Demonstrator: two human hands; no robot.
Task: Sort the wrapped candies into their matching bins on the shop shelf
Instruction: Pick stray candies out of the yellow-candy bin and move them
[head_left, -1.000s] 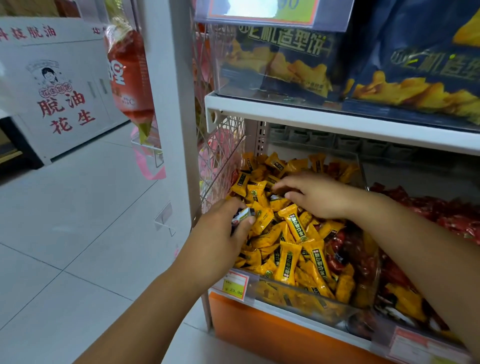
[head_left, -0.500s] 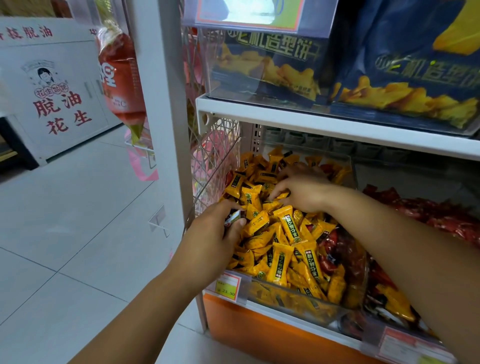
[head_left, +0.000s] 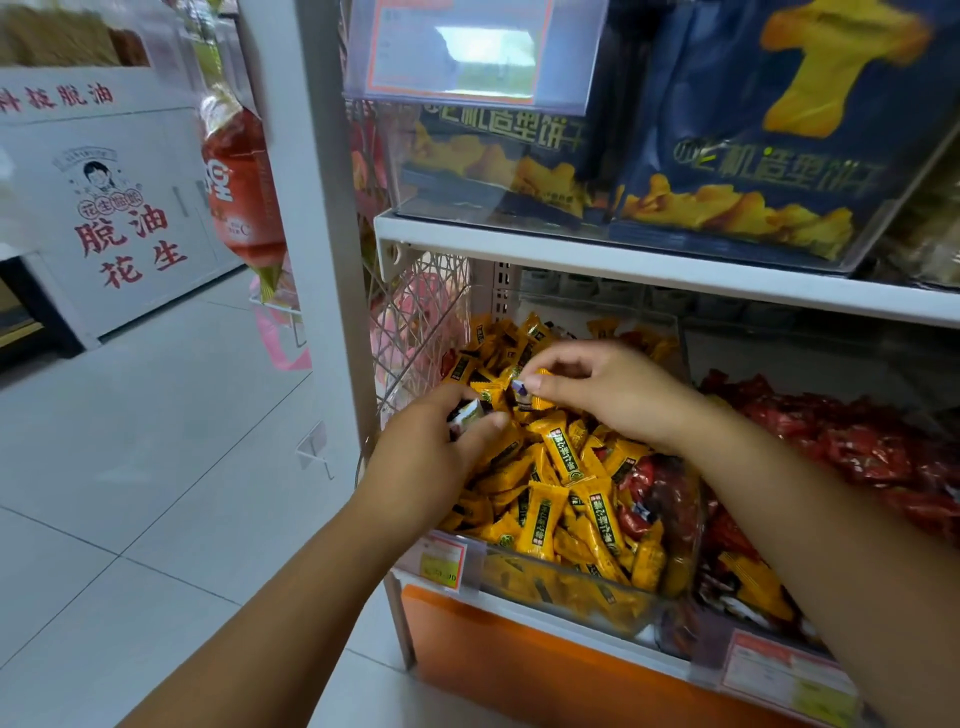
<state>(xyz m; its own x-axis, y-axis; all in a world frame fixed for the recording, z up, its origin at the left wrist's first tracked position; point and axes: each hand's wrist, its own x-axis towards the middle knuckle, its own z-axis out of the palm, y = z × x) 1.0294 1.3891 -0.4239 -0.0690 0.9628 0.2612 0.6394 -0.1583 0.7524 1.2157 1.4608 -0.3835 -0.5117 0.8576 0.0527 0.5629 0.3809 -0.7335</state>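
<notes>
While both hands are hovering over the clear bin (head_left: 566, 587) of yellow candies (head_left: 543, 514) under the white shelf board (head_left: 623, 265), the left hand (head_left: 431, 447) is curling its fingers (head_left: 488, 423) around a white-and-dark wrapped candy (head_left: 467, 414). The right hand (head_left: 608, 395) is pinching a small purple-tipped candy (head_left: 521, 388) between thumb and forefinger, just above the pile. Red candies (head_left: 857, 447) are lying in the neighbouring bin to the right, a few mixing in among the yellow ones.
</notes>
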